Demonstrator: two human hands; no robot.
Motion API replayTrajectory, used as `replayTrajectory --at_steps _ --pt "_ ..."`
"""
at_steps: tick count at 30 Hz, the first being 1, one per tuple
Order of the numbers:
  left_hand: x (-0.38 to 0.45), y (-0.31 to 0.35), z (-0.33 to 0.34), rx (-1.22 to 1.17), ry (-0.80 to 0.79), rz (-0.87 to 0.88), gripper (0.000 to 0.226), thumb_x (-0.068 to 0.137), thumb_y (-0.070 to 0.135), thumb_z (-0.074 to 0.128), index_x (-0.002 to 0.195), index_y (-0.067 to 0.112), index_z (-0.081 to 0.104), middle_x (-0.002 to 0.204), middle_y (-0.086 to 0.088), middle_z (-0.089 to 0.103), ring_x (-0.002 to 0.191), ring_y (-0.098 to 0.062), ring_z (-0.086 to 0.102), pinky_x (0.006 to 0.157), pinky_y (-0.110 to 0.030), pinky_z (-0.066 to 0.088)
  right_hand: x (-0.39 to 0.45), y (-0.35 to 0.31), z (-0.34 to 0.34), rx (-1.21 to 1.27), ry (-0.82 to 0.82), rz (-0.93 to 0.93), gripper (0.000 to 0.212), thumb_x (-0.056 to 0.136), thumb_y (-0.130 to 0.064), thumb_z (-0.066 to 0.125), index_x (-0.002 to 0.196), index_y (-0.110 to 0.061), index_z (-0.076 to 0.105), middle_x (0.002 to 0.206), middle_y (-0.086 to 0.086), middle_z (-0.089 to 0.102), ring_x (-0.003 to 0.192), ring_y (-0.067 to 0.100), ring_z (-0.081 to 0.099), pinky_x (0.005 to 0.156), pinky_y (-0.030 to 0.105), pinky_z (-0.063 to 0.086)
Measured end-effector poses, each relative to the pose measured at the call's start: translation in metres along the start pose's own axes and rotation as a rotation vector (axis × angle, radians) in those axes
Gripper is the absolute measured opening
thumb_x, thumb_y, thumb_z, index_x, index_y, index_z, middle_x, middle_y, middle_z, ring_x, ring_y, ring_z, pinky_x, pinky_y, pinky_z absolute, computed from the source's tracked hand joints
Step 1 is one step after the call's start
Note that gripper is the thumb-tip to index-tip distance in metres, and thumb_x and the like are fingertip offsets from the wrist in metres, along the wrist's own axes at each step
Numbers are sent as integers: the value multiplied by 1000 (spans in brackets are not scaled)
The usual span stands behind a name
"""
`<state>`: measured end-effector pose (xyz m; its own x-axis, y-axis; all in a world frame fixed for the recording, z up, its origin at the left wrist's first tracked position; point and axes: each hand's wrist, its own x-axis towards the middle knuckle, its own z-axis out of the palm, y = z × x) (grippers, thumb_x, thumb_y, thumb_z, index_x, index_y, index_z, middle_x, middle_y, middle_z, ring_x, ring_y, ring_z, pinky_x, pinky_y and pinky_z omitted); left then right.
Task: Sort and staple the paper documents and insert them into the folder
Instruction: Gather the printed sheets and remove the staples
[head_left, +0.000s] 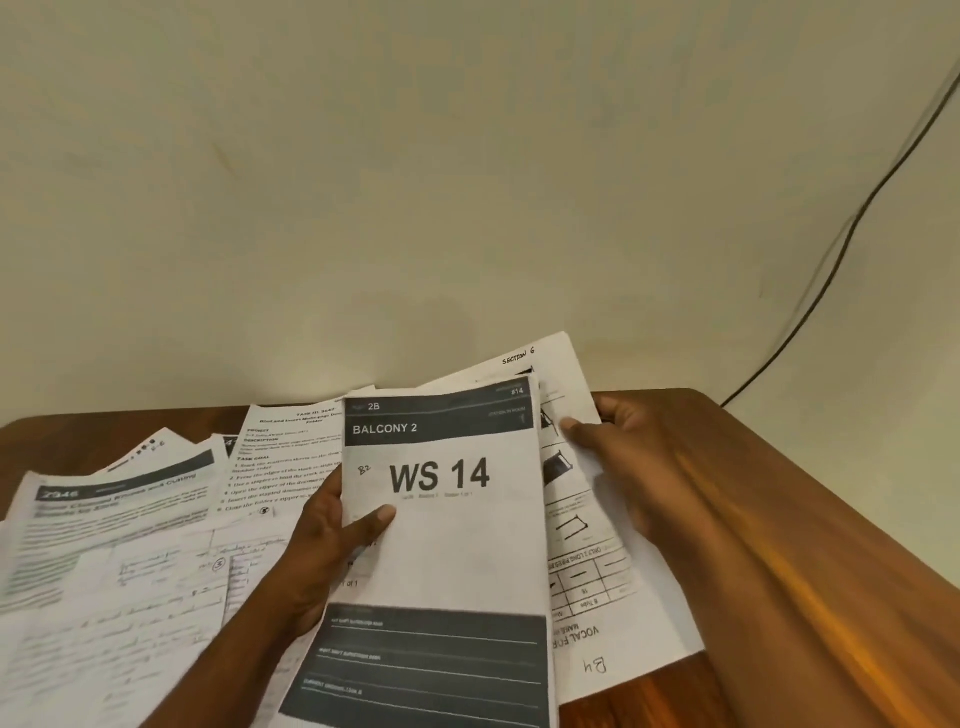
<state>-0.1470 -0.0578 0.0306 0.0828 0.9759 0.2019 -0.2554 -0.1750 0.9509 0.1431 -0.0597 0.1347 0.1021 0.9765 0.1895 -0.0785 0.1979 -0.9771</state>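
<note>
I hold a fan of printed sheets above the wooden table (810, 545). My left hand (332, 535) grips the left edge of the front sheet (447, 551), which reads "BALCONY 2" and "WS 14", with the thumb lying on its face. My right hand (618, 447) pinches the right side of a diagram sheet (576, 525) behind it, marked "SECTION 6" and "B4". More loose sheets (114, 551) lie spread on the table to the left, among them a task instruction page (280, 457). No stapler or folder is in view.
A plain cream wall (415, 182) rises directly behind the table. A dark cable (841, 249) runs down the wall at the right toward the table's back corner. Bare wood shows along the right side of the table.
</note>
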Motion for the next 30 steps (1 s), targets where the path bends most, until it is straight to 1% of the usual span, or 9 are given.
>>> replayTrajectory --at_steps 2,6,10,16,20,23,24,26,30 --pt "1 0 -1 6 7 -6 97 48 53 100 132 28 56 122 6 77 111 -22 74 77 -33 64 -1 1 9 0 -14 -2 19 98 7 60 109 2 74 101 16 80 90 30 79 71 35 63" --pt "3 -4 -6 12 35 -20 105 49 53 101 138 25 53 130 0 74 117 -28 72 92 -49 62 -5 6 27 -151 -40 -20 16 102 -13 64 106 -12 79 100 5 81 96 28 78 90 46 61" --pt "6 -9 -8 17 50 -29 68 77 27 91 135 21 55 128 -2 75 117 -29 72 94 -48 61 -15 14 41 -220 -61 -7 27 106 -23 57 89 -16 77 86 3 81 81 21 78 72 33 60" --pt "10 -16 -10 78 150 -34 88 58 53 96 133 27 59 128 -2 74 118 -34 70 99 -58 57 -16 24 47 -214 -32 -37 34 109 -23 48 87 -21 74 76 -5 79 67 11 74 59 21 60" --pt "15 -21 -13 82 145 -55 58 78 22 89 129 20 62 122 -5 77 111 -30 74 95 -51 60 -21 23 48 -182 -61 -54 36 108 -15 48 84 -22 72 68 -10 76 59 5 71 53 17 57" --pt "16 -22 -13 74 180 -54 43 86 7 78 124 18 63 119 -6 78 105 -29 76 87 -45 63 -24 18 46 -183 -105 -70 36 109 -18 46 82 -21 68 62 -19 72 59 -3 68 61 23 59" --pt "15 -22 -13 75 197 -55 40 89 4 76 124 19 63 117 -4 78 103 -28 77 83 -41 63 -26 14 47 -154 -116 -85 34 110 -21 44 84 -24 67 62 -25 71 60 -9 67 57 16 56" --pt "13 -20 -10 78 227 -52 37 92 2 74 122 21 63 112 2 80 98 -23 78 75 -33 64 -27 11 48 -111 -159 -128 28 109 -26 42 93 -30 65 66 -34 69 65 -16 66 55 5 50" --pt "11 -19 -6 107 301 -27 34 93 10 75 119 27 63 112 8 78 96 -24 77 75 -32 64 -21 23 46 -254 -223 -148 18 93 -45 62 104 -34 71 102 -17 79 95 7 74 70 22 63"
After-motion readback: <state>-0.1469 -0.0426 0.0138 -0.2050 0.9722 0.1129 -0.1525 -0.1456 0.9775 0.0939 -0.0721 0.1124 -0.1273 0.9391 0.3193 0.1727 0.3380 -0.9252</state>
